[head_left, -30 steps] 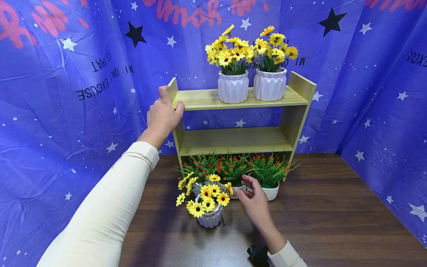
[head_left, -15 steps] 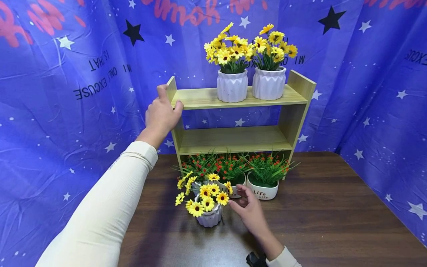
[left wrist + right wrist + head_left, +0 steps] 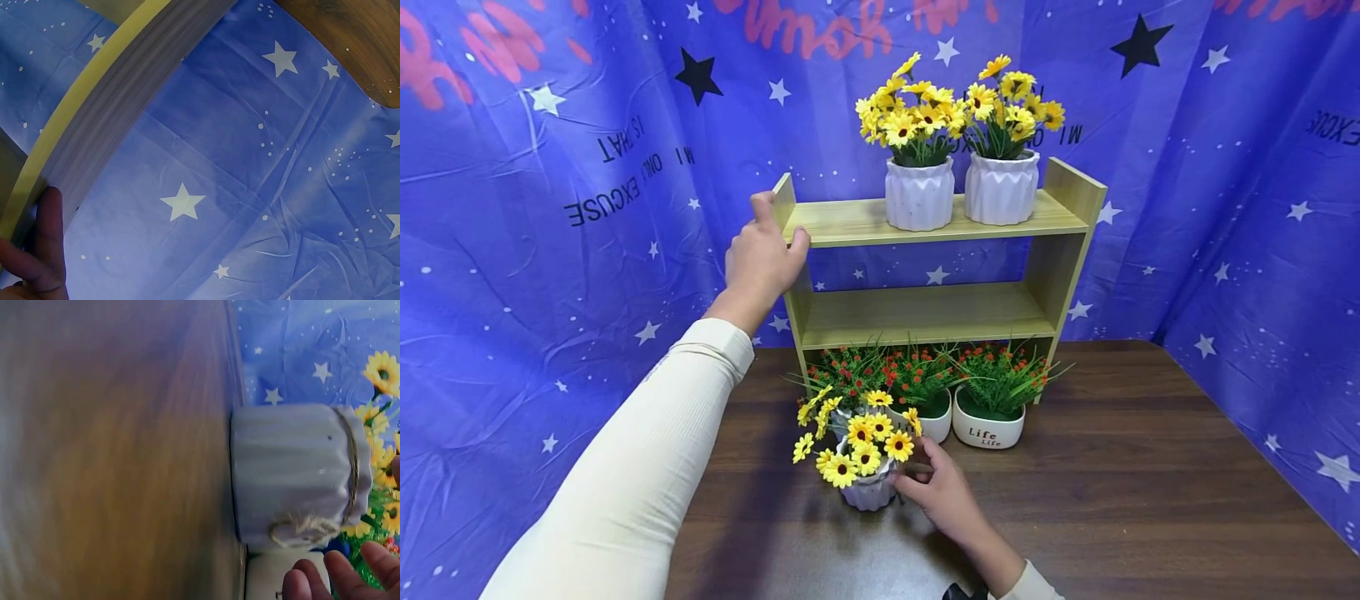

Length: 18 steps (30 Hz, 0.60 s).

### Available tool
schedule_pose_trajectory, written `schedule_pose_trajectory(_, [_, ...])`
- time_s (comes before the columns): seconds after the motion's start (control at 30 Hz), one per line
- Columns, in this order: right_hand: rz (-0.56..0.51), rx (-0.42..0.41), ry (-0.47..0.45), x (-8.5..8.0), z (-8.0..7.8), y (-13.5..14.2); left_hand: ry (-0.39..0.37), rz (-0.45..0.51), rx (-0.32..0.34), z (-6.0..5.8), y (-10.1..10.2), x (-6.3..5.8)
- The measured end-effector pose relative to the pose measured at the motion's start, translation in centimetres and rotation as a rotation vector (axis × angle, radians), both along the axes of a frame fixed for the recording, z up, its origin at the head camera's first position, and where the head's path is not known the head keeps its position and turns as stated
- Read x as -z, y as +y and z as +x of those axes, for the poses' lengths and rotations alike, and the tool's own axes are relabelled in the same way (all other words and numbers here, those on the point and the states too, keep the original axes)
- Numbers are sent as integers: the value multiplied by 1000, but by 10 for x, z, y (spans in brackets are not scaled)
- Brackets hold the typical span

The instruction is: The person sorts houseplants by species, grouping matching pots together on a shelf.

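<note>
My left hand [image 3: 762, 262] grips the upper left side panel of a light wooden shelf [image 3: 925, 315], thumb at the front of the top board. In the left wrist view, fingers [image 3: 50, 228] lie along the panel's outer face. My right hand [image 3: 946, 493] is beside a white fluted pot [image 3: 870, 490] of yellow daisy-like flowers [image 3: 865, 442] standing on the table. In the right wrist view, its fingers [image 3: 340, 575] are spread near the pot's twine bow [image 3: 306, 530]. The thumb is close to the pot's rim; whether it touches I cannot tell.
Two similar pots of yellow flowers [image 3: 920, 196] [image 3: 1002, 187] stand on the shelf's top board. Below, at the shelf's foot, are white oval pots [image 3: 988, 429] of green plants with red blooms, some partly hidden. A blue star-printed curtain [image 3: 625, 333] hangs behind the brown table [image 3: 1150, 483].
My right hand has moved left and down, from in front of the oval pots to the right side of the flower pot on the table. My left hand keeps its grip on the shelf.
</note>
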State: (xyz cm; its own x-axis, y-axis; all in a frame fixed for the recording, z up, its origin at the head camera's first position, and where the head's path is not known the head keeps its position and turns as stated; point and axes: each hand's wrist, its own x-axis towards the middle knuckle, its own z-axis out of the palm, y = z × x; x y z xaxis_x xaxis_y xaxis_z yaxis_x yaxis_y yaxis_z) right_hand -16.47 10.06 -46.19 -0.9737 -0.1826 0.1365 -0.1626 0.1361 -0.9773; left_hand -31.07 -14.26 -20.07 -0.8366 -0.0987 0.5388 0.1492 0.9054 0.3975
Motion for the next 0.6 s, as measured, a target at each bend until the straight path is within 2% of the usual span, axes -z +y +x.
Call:
schedule_pose_trajectory(0.2, [-1, -38, 40, 6, 4, -6, 1, 3, 2, 0, -1, 0])
schedule_pose_trajectory(0.5, [95, 20, 38, 5, 8, -11, 5, -1, 7, 1, 0, 0])
schedule_pose_trajectory(0.6, [108, 13, 34, 4, 10, -12, 4, -4, 4, 1, -1, 0])
